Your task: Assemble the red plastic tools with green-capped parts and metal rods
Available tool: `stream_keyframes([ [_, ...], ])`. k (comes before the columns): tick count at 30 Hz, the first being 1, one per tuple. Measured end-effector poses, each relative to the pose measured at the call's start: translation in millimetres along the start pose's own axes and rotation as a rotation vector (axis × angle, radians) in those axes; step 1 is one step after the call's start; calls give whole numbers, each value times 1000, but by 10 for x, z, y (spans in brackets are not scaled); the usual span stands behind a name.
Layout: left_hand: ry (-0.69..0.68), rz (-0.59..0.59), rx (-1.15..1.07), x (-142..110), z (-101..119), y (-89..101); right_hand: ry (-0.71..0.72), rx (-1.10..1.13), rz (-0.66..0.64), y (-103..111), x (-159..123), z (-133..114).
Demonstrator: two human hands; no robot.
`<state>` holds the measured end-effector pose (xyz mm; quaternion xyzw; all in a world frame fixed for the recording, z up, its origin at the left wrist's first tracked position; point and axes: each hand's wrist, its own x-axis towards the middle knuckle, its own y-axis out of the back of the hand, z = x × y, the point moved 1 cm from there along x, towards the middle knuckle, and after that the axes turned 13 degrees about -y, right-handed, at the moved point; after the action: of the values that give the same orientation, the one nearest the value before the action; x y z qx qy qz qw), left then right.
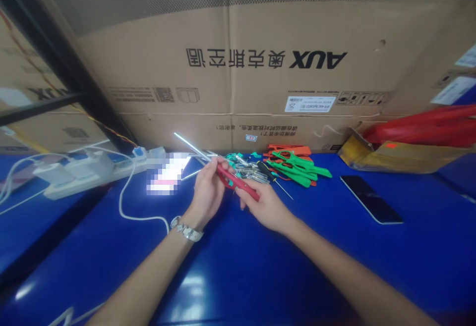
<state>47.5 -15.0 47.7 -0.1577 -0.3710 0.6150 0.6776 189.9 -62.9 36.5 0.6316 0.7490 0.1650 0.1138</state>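
My right hand is closed around the lower end of a red plastic handle. Its upper end reaches into my left hand, whose fingers pinch a thin metal rod where it meets the handle. The rod slants up and to the left from there; whether it sits inside the handle is hidden by my fingers. Just behind my hands lies a pile of small metal and teal parts. Beside it is a screwdriver with a black and yellow handle. Green plastic handles are heaped over orange ones.
A white power strip with plugs and cables stands at left, near a bright, pixelated screen. To the right are a dark phone and a box holding red pieces. A large cardboard carton backs the blue table.
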Motion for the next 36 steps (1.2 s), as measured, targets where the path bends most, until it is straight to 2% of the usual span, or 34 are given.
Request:
stream_keyframes([
  [4,73,52,116,-68,-71,-57,91,-74,176,-106,-47,-20],
  [6,91,80,90,-101,-111,-84,116,-101,208,-170,-78,-19],
  [8,41,112,72,-118,-133,-87,120,-136,214,-229,-113,-15],
  [11,-61,82,162,-116,-131,-49,52,-44,102,-300,-146,3],
  [14,-81,-42,273,-113,-111,-11,-109,262,-58,-315,-118,37],
  [16,-51,-121,304,-124,-102,-9,-173,364,-51,-274,-72,50],
  [20,7,-201,331,-160,-110,-34,-207,342,13,-140,0,38],
  [28,60,-221,319,-180,-131,-21,-231,351,-23,-60,-15,-11],
  [36,52,-241,363,-164,-143,6,-143,205,-71,-21,-36,-15],
])
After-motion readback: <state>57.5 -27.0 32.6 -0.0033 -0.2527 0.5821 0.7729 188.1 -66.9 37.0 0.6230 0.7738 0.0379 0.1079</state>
